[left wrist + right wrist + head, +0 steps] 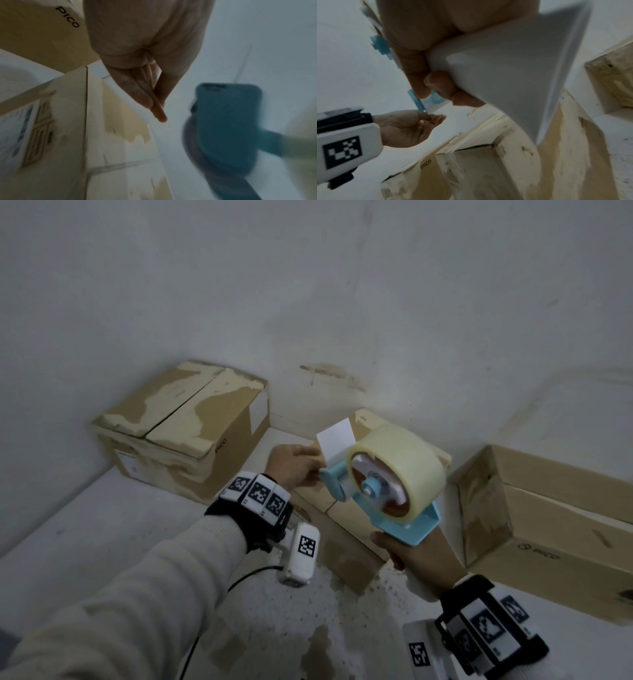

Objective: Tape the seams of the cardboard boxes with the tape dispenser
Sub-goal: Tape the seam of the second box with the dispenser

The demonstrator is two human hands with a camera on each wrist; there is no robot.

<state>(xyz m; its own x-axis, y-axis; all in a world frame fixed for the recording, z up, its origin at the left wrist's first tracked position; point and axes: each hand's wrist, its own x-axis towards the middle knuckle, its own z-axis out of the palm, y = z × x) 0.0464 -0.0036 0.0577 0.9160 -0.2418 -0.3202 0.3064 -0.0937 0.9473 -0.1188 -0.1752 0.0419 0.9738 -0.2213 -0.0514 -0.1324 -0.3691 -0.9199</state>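
My right hand point(411, 553) grips the white handle point(505, 60) of a blue tape dispenser point(394, 474), which carries a fat roll of clear tape and is held up above the middle cardboard box point(349, 542). A white tab point(335, 440) sticks up from the dispenser's front. My left hand point(294, 463) reaches in from the left, with thumb and fingertips point(435, 116) pinched together at the dispenser's blue front tip. I cannot make out clear tape between them. The left wrist view shows the dispenser point(228, 128) blurred, just right of the pinched fingers point(154, 105).
A worn box point(178, 433) with a split top seam stands at the back left against the wall. Another box point(548, 525) lies on the right. All three rest on a white speckled floor point(102, 542). A cable runs along my left sleeve.
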